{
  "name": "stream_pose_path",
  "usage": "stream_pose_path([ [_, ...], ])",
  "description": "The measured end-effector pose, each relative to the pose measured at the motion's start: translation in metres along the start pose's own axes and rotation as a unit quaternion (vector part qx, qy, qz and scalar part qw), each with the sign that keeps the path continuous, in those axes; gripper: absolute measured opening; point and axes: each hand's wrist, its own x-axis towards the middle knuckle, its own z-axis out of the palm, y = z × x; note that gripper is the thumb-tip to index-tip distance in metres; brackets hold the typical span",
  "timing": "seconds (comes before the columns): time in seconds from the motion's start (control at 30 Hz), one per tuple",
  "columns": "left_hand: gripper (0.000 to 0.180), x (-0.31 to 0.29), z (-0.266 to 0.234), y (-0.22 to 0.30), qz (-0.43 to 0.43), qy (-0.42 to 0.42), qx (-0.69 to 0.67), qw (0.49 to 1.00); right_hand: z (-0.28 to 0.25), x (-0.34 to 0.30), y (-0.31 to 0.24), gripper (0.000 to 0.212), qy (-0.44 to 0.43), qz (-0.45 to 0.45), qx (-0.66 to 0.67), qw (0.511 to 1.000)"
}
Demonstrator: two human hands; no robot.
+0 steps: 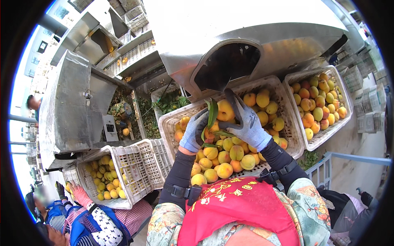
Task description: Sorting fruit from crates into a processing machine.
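Setting: outdoor sorting line, steel machine chute above white crates of yellow peaches.
Left hand: gloved, grip curled shut on a leafy peach.
Right hand: gloved, fingers closed round another peach, just beside the left.
Position: both peaches held over the middle crate, directly below the chute mouth; leaves hang between the hands.

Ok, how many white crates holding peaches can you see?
3. One crate lies under the gloved left hand and right hand, another crate to the right, a third lower left. Others may be hidden.
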Motion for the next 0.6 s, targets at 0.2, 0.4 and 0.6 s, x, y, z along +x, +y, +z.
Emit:
stream_pose_path([
  [0.2, 0.059, 0.012, 0.009, 0.006, -0.104, 0.082, -0.118, 0.984, 0.004, 0.029, 0.003, 0.083, 0.142, -0.010, -0.037, 0.989],
  [0.4, 0.055, 0.010, 0.012, 0.001, -0.188, 0.131, -0.604, 0.763, 0.026, 0.045, 0.025, 0.084, 0.187, 0.042, -0.129, 0.973],
  [0.6, 0.063, 0.000, 0.005, 0.006, -0.145, 0.068, -0.789, 0.594, 0.039, 0.054, 0.021, 0.081, 0.169, 0.047, -0.192, 0.966],
])
